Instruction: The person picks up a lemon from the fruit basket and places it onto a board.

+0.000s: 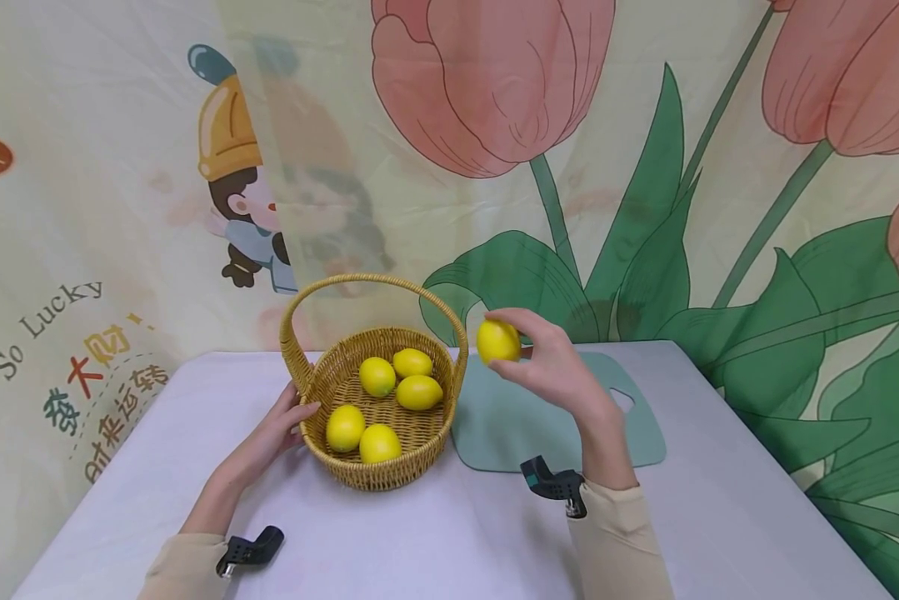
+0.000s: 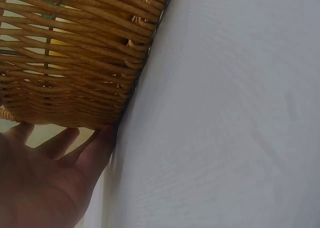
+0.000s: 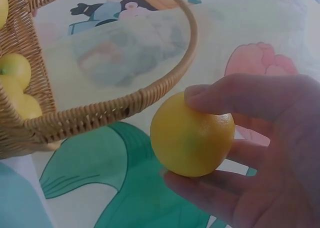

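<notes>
In the head view a yellow lemon point(image 1: 497, 342) is pinched between the thumb and fingers of my right hand point(image 1: 550, 362), raised beside the right end of the basket's handle. The right wrist view shows this lemon point(image 3: 191, 134) close up, its near side uncovered. A woven wicker basket point(image 1: 389, 477) with a tall arched handle stands upright on the table, several lemons point(image 1: 419, 392) inside it. My left hand point(image 1: 272, 429) touches the basket's left side. Seen from the left wrist, the fingers point(image 2: 95, 153) lie fairly straight against the outer weave.
A pale green cutting board point(image 1: 524, 433) with a cut-out grip hole lies to the right of the basket, below my right hand. White cloth point(image 1: 449, 550) covers the table. Behind it hangs a curtain point(image 1: 329, 167) printed with tulips and a cartoon figure.
</notes>
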Motion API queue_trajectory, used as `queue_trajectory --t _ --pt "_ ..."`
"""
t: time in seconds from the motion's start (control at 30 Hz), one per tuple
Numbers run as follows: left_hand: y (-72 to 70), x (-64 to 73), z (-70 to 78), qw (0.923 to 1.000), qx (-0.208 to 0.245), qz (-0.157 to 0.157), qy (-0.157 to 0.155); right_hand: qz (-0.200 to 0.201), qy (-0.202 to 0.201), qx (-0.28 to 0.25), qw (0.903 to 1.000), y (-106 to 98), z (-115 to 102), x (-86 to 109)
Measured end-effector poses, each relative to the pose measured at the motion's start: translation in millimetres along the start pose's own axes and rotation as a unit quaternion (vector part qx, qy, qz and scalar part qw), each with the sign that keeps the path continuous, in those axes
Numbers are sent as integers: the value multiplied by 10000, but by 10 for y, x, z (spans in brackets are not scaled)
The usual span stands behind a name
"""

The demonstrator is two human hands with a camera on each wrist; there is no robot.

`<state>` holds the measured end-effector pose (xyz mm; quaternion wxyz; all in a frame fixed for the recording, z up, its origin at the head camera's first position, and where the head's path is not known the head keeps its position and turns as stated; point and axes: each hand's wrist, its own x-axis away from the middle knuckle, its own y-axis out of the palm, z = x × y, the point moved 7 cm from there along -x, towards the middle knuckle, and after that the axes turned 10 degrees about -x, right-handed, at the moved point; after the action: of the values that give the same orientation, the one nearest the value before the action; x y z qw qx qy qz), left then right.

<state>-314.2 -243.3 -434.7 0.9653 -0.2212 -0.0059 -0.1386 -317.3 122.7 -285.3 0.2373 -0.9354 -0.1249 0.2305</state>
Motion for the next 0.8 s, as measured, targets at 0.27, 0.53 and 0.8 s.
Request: queue_trajectory --t 0.27,0.53,0.8 --pt "-4 -3 -4 10000 -27 30 -48 24 292 -37 9996 58 223 -54" --pt "-6 -2 -11 10000 -7 46 -59 -31 503 70 9987 175 462 -123" --pt "-3 3 -7 10000 1 28 -61 -95 688 102 9975 296 654 -175"
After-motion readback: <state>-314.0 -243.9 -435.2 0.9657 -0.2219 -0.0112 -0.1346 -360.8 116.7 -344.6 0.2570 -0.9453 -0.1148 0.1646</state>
